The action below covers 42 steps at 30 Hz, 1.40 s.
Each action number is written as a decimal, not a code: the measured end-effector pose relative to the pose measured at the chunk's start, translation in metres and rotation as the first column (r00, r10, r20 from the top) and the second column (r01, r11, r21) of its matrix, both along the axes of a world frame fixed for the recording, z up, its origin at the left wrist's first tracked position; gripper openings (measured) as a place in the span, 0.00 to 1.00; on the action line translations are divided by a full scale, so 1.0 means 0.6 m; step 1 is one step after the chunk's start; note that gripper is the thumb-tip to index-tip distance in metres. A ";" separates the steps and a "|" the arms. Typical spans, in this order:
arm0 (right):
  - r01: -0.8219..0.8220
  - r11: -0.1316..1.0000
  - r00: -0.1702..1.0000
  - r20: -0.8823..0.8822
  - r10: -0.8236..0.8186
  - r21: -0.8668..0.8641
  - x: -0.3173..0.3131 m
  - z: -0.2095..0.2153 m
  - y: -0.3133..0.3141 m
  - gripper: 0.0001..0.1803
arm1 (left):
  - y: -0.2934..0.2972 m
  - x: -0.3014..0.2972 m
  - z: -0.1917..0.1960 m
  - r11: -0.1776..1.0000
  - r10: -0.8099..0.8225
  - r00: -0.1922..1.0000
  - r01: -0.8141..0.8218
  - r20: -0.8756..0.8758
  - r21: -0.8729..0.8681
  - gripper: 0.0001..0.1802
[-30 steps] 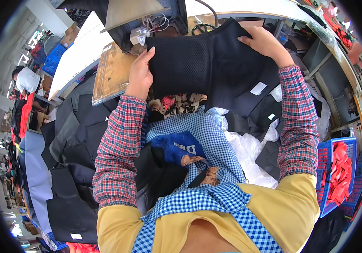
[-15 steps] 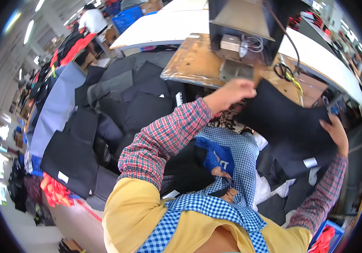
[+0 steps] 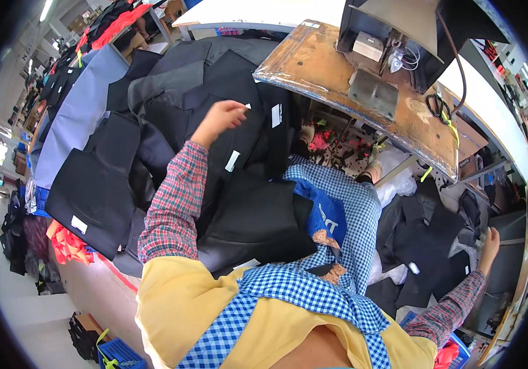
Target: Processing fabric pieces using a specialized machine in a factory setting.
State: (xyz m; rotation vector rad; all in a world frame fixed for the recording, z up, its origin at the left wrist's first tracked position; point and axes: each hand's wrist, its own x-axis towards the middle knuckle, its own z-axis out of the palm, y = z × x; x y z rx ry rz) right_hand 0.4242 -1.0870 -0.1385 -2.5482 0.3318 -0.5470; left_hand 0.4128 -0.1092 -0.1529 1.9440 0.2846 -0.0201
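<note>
Left hand (image 3: 220, 120): raised over the stack of dark cloth pieces (image 3: 215, 104), fingers loosely curled, clamped on nothing that shows.
Right hand (image 3: 490, 241): far out at the right, by dark pieces (image 3: 427, 246) below the wooden table (image 3: 332, 74); its grip cannot be told.
Lap: dark piece (image 3: 258, 221) lies there, beside a blue bag (image 3: 328, 215).

The person wears a yellow top with red-and-green plaid sleeves (image 3: 168, 209) and a blue-and-white checked apron (image 3: 313, 295).
</note>
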 end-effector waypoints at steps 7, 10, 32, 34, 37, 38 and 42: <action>-0.302 0.953 0.952 -0.067 0.299 -0.036 0.021 0.004 0.387 0.15 | 0.182 0.026 -0.106 0.498 0.452 0.890 -0.305 0.058 0.812 0.38; -0.344 0.935 0.937 -0.096 0.336 -0.088 0.016 0.025 0.442 0.14 | 0.184 0.030 -0.106 0.457 0.368 0.928 -0.228 0.051 0.860 0.32; -0.859 0.166 0.375 0.373 0.849 0.485 -0.048 0.131 1.051 0.20 | -0.222 -0.033 0.360 0.697 -0.689 0.588 0.377 0.424 0.609 0.09; -0.826 0.186 0.437 0.395 0.808 0.533 -0.031 0.126 1.054 0.18 | -0.226 0.018 0.350 0.714 -0.661 0.664 0.412 0.350 0.567 0.10; -0.774 0.155 0.502 0.446 0.741 0.614 0.015 0.109 1.054 0.16 | -0.245 0.099 0.340 0.718 -0.660 0.696 0.472 0.285 0.511 0.11; -0.753 0.105 0.509 0.474 0.719 0.650 0.032 0.104 1.049 0.15 | -0.256 0.124 0.335 0.714 -0.676 0.671 0.493 0.304 0.497 0.11; -0.617 0.123 0.616 0.381 0.690 0.777 0.069 0.116 1.040 0.15 | -0.277 0.190 0.326 0.680 -0.694 0.654 0.457 0.302 0.573 0.12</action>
